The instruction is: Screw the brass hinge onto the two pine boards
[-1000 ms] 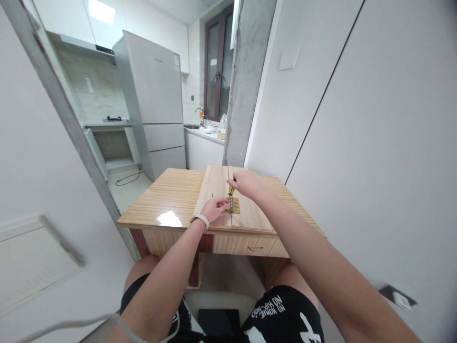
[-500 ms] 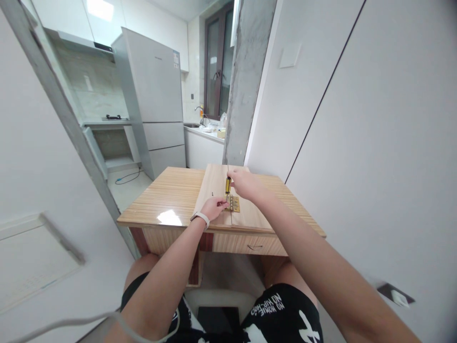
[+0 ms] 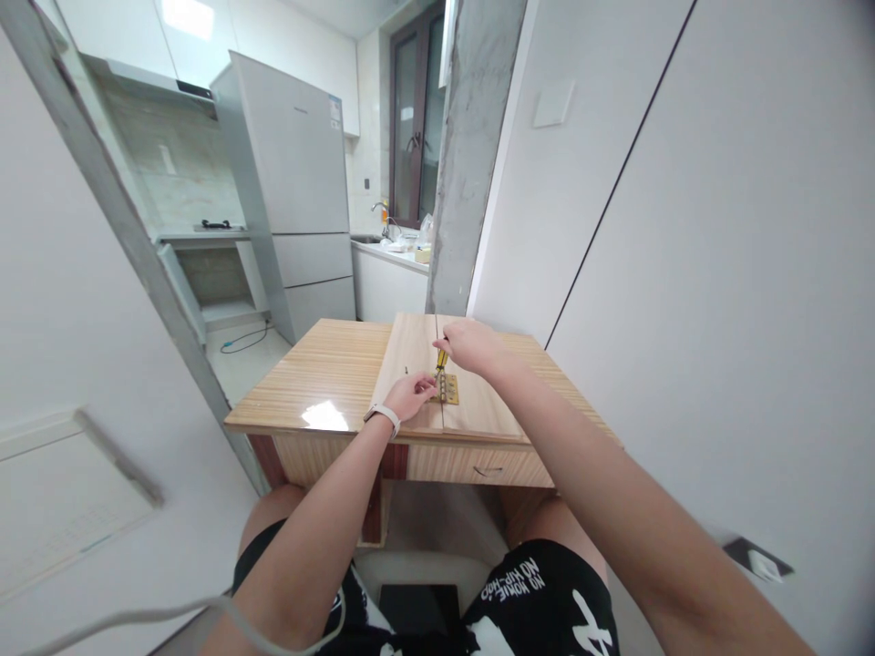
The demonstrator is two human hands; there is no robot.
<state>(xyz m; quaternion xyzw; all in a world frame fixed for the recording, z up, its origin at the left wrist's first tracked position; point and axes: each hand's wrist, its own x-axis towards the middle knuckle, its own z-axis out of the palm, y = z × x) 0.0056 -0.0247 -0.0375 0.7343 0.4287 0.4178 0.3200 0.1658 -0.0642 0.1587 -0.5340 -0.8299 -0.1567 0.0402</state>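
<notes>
My right hand is closed around the top of a yellow-handled screwdriver, which leans slightly with its tip pointing down. Below it, a brass hinge lies across the seam between two pale wooden boards. My left hand, with a white watch on the wrist, rests at the hinge's left side. Its thumb and fingertips are pinched together beside the screwdriver's tip; what they hold is too small to make out. A small dark screw is on the left board, beyond my left hand.
The boards lie on a striped wooden desk with a drawer in front. A white wall stands close on the right. Behind are a fridge and a kitchen sink counter. A pale cable crosses the lower left.
The screwdriver has gone from nearly upright to tilted, its handle top leaning right. My right hand has turned with it. My left hand stays almost in place at the hinge.
</notes>
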